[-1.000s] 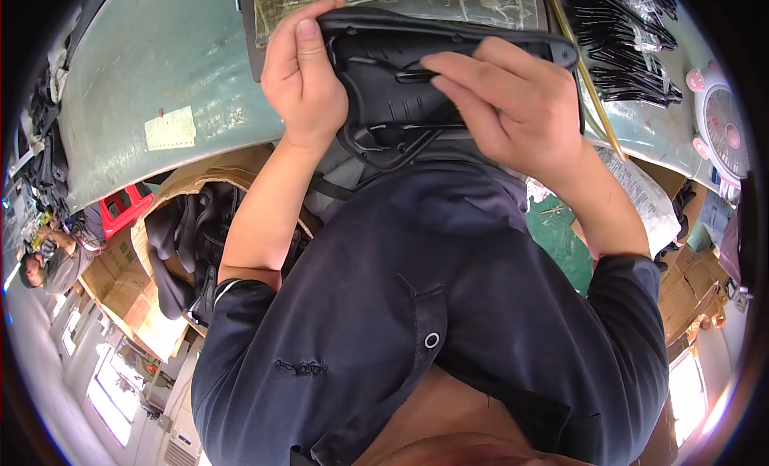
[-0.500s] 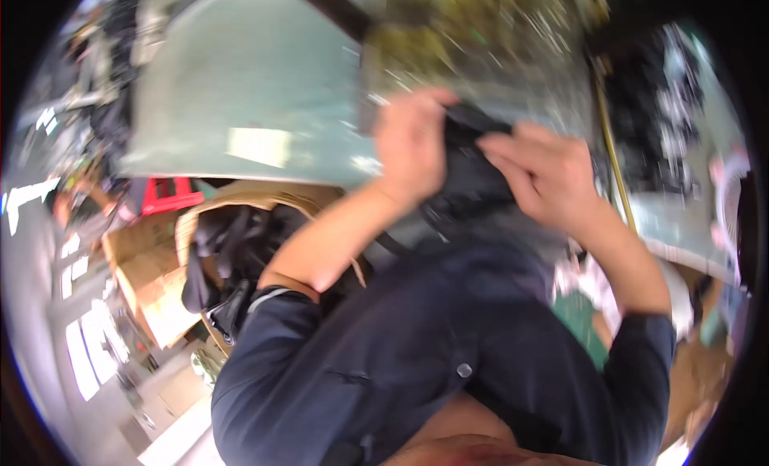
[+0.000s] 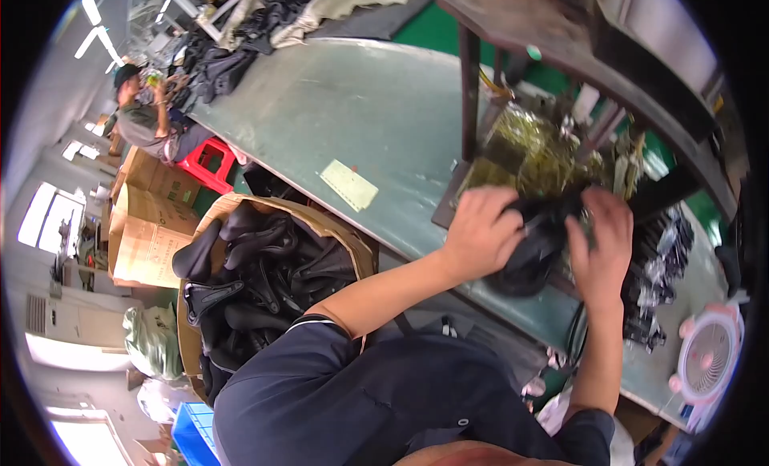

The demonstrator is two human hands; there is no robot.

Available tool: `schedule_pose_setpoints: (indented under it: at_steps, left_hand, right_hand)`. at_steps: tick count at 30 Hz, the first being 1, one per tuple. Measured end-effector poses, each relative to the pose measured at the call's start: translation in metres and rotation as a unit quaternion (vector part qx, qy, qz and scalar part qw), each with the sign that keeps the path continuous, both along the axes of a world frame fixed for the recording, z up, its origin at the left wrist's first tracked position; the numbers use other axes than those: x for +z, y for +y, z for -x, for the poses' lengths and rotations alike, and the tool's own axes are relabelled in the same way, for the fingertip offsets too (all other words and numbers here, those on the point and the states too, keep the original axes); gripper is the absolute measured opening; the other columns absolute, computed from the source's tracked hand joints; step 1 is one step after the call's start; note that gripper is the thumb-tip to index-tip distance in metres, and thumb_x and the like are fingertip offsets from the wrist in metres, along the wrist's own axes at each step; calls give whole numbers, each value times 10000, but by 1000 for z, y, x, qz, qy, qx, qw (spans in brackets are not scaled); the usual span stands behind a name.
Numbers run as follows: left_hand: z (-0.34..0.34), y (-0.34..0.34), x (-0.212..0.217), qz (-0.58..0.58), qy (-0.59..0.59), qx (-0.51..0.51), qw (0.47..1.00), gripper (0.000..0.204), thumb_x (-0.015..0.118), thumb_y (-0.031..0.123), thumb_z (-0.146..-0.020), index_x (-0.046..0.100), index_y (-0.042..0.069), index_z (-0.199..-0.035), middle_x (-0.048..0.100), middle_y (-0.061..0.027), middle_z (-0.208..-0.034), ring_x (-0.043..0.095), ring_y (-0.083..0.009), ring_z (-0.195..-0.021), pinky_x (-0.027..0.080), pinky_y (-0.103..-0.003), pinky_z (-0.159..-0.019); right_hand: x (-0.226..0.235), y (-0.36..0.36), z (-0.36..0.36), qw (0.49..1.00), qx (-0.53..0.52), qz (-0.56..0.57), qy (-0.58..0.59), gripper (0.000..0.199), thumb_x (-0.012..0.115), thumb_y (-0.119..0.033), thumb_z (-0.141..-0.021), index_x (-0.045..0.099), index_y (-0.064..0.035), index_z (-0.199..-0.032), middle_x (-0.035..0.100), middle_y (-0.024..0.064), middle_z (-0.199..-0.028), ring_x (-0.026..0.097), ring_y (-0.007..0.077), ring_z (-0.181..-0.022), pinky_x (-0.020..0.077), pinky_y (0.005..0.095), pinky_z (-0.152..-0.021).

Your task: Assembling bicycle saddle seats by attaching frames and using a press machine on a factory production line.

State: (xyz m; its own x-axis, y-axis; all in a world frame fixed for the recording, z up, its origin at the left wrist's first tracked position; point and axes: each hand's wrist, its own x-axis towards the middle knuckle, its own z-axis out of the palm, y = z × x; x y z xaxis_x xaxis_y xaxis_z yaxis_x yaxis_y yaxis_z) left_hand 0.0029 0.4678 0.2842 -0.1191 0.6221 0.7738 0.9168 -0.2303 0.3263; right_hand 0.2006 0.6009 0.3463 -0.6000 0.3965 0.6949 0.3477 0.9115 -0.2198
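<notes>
Between my hands is a black, slightly shiny piece (image 3: pixel 530 254) that looks like a bicycle saddle, held over the near edge of the bench. My left hand (image 3: pixel 483 232) has its fingers curled over the left side of it. On the opposite side, my right hand (image 3: pixel 602 238) grips with bent fingers and the thumb toward the middle. The piece's underside is hidden. Just beyond my hands, clear and yellowish plastic film (image 3: pixel 521 141) lies under a dark metal stand (image 3: pixel 545 33).
A cardboard box (image 3: pixel 364 254) full of black bicycle saddles (image 3: pixel 264 262) stands at my left. The green bench (image 3: pixel 336 105) carries a paper slip (image 3: pixel 349 185). At right are wrapped dark pieces (image 3: pixel 669 258) and a pink fan (image 3: pixel 709 358). A person (image 3: pixel 148 117) sits far left near a red stool (image 3: pixel 210 163).
The view has turned and sharpened, bringing the metal stand and the fan into fuller sight. Both hands stay on the black piece, now farther right in the picture and lower.
</notes>
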Motion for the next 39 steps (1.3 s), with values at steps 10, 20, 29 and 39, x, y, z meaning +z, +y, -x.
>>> schedule_pose_setpoints:
  at_steps: [10, 20, 29, 39]
  left_hand:
    - [-13, 54, -7, 76, -75, -49, 993, 193, 794, 144, -919, 730, -27, -856, 720, -227, -1222, 704, -421, -1037, 567, -463, -924]
    - [15, 105, -23, -2, -4, -23, 1000, 191, 784, 133, -935, 679, 6, -838, 763, -159, -1161, 741, -359, -901, 598, -414, -753]
    - [13, 98, -29, 0, -164, -56, 985, 420, 820, 177, -924, 584, 2, -1225, 622, -243, -1357, 647, -408, -1214, 534, -447, -1029]
    - [57, 30, 17, 267, -378, -87, 882, 509, 787, 171, -831, 675, 5, -1298, 748, -116, -1128, 712, -200, -1017, 560, -327, -906]
  right_hand:
    - [-65, -18, 19, 970, -142, 180, 77, 482, 706, -156, -821, 701, -42, -1290, 723, 173, -1181, 749, 398, -950, 631, 476, -833]
    - [-85, 26, 49, 971, -180, 105, 116, 474, 767, -190, -796, 739, -87, -1257, 752, 118, -1164, 764, 345, -866, 635, 420, -730]
    - [-80, 18, 41, 959, -168, 198, 116, 784, 775, -495, -941, 559, 56, -1454, 710, 274, -1271, 731, 464, -1081, 606, 495, -915]
    - [-32, -13, 10, 894, 60, 412, 166, 473, 687, -214, -1012, 634, -7, -1435, 755, 206, -1230, 753, 365, -1101, 584, 430, -977]
